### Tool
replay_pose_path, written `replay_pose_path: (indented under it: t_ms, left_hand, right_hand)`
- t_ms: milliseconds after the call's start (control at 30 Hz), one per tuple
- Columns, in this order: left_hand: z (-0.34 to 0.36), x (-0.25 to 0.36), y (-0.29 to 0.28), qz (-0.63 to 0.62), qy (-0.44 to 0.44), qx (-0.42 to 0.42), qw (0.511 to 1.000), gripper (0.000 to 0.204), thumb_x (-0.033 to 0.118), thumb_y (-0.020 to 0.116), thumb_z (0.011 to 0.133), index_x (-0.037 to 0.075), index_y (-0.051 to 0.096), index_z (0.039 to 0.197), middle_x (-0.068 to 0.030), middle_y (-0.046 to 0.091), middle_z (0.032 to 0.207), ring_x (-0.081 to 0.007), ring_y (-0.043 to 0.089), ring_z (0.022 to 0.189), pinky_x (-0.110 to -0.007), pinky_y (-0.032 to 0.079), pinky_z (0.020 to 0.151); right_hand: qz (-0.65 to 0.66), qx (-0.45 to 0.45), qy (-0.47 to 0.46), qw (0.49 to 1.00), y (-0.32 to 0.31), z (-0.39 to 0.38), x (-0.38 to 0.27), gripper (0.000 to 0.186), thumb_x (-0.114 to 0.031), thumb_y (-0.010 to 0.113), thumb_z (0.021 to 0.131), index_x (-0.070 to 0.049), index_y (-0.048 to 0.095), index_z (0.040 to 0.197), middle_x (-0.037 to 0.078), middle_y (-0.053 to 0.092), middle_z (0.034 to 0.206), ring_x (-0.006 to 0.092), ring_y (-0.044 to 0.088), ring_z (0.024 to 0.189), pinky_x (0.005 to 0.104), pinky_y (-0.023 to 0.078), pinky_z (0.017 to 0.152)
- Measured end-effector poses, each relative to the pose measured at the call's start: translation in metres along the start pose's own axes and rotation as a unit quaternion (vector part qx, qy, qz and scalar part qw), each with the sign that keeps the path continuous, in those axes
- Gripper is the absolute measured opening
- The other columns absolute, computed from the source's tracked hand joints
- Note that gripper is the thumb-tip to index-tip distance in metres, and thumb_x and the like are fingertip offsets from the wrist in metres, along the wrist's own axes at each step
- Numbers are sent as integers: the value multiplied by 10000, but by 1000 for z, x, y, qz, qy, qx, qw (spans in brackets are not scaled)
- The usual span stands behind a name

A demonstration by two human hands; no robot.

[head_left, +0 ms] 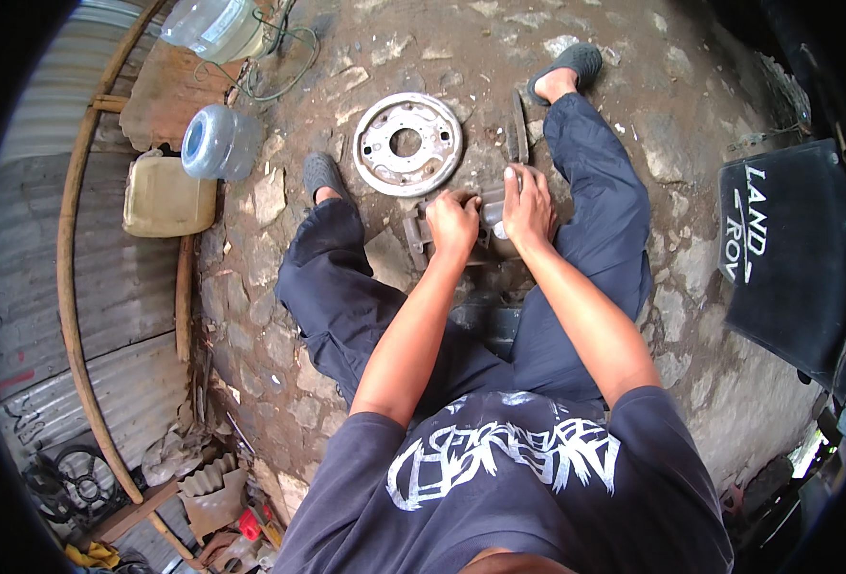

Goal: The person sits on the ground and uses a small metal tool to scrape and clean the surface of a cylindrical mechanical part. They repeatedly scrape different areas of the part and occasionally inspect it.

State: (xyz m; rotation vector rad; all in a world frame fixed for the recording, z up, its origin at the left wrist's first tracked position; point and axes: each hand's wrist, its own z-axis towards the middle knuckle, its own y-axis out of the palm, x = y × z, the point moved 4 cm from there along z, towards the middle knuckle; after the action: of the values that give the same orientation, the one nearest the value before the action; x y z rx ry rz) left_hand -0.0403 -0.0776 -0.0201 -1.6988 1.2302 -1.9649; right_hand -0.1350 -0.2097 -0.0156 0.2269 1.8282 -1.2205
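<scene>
Although I could not tell whether the curled left hand (pixel 453 225) or flatter right hand (pixel 528 206) was clamped, the metal part (pixel 493 212) lay beneath and between them, touching both, its long axis obscured.

Floor (pixel 676 129) is rough stone and dirt. Round metal wheel (pixel 436 143) lies flat on it. Narrow bar (pixel 518 129) to its right.
</scene>
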Motion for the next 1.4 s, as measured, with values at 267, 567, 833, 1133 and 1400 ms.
replay_pose_path:
  t_ms: [267, 567, 833, 1133, 1400]
  left_hand:
    - [-8, 32, 0, 94, 10, -119, 988, 189, 168, 814, 831, 75, 857, 990, -247, 770, 927, -405, 772, 878, -471, 604, 862]
    - [-32, 32, -34, -60, -56, -49, 995, 268, 228, 852, 877, 42, 838, 1069, -194, 806, 961, -299, 803, 882, -407, 608, 845]
    - [-86, 63, -92, -294, -127, 27, 947, 293, 160, 795, 984, -48, 776, 1189, -68, 788, 949, -83, 688, 797, -245, 546, 733]
    - [-89, 116, -157, -392, -1, 15, 920, 279, 181, 715, 1052, -33, 757, 1225, -63, 785, 1063, -112, 694, 942, -275, 540, 873]
    - [-93, 143, -165, -558, 20, -147, 817, 335, 174, 735, 1036, -52, 709, 1282, -106, 754, 1183, -157, 729, 1035, -310, 605, 920]
  right_hand:
    - [-3, 8, 9, 1000, -1, 7, 10, 488, -537, 452, 1113, -175, 654, 1372, 128, 602, 1458, 402, 629, 1284, 535, 510, 1044]
    - [12, 10, 23, 1000, -6, 2, 6, 512, -537, 470, 1108, -144, 656, 1378, 148, 612, 1449, 402, 601, 1313, 506, 485, 1086]
    - [20, 47, -3, 999, 8, 9, 21, 478, -498, 588, 1059, -143, 652, 1374, 167, 633, 1381, 406, 652, 1233, 521, 514, 1036]
    - [251, 42, -108, 961, -74, -23, 4, 480, -336, 671, 1055, -14, 631, 1410, 195, 703, 1345, 355, 684, 1227, 428, 508, 1076]
    - [484, -160, -139, 849, -162, -110, -89, 436, -242, 704, 1066, 26, 627, 1402, 110, 687, 1311, 150, 657, 1178, 293, 514, 1021]
